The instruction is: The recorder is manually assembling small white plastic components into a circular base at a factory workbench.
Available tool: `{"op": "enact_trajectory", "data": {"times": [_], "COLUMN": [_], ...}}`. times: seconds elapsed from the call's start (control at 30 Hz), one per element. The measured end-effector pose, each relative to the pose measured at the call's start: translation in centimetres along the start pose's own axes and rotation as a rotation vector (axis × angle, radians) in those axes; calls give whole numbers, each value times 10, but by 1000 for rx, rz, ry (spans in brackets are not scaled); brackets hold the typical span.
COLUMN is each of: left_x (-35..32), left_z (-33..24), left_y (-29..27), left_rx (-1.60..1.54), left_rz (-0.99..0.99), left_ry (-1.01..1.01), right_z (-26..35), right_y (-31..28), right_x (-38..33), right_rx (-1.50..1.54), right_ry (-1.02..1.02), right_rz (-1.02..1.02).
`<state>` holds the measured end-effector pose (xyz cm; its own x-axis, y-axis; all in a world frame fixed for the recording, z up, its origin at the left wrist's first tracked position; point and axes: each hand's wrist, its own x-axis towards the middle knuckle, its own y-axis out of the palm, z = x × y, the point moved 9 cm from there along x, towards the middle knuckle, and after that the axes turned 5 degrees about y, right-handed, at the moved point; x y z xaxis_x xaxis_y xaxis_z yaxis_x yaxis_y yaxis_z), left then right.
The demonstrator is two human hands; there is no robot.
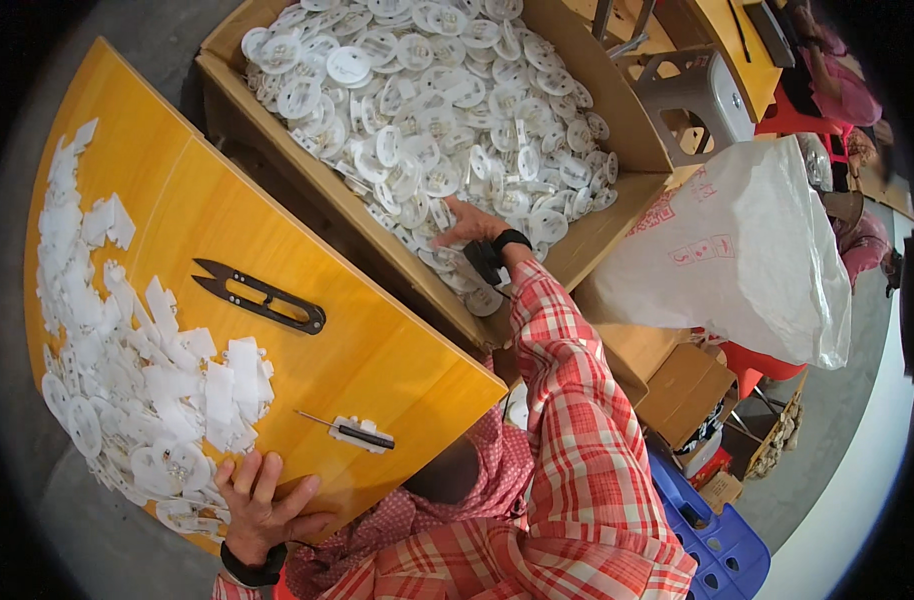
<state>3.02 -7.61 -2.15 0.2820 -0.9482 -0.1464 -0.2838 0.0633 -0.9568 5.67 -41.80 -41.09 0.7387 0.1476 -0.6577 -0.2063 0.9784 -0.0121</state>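
Observation:
My left hand (267, 502) lies with spread fingers on the yellow-orange tabletop (377, 365), at the near edge of a heap of flat white plastic pieces (177, 370). Round clear-and-white pieces (172, 468) lie close to its fingertips. My right hand (470, 224) reaches into a large cardboard box (567, 262) full of round white plastic discs (417, 130). Its thumb and fingers are apart, touching the discs at the near side; some fingertips are hidden. Black thread snips (259, 296) rest on the table. Nearer me, a thin black-handled screwdriver (362, 436) lies across a small white piece (349, 424).
Right of the box stands a big whitish plastic bag (747, 265), with a grey stool (692, 105) behind it. A smaller cardboard box (685, 395) and a blue plastic stool (712, 540) are at my right side. People in pink (842, 85) sit at the far right.

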Motion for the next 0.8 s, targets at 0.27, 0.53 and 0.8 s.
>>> {"op": "enact_trajectory", "data": {"times": [0.27,0.53,0.8], "left_x": [-1,-4,-5], "left_z": [1,1,2], "left_y": [2,3,6], "left_rx": [14,6,25], "left_rz": [8,32,29], "left_ry": [-9,-8,-11], "right_z": [1,18,12], "right_y": [6,19,8], "right_x": [5,-11,-6], "right_rx": [-178,-139,-330], "right_ry": [9,-3,25], "right_rz": [18,162,111]}}
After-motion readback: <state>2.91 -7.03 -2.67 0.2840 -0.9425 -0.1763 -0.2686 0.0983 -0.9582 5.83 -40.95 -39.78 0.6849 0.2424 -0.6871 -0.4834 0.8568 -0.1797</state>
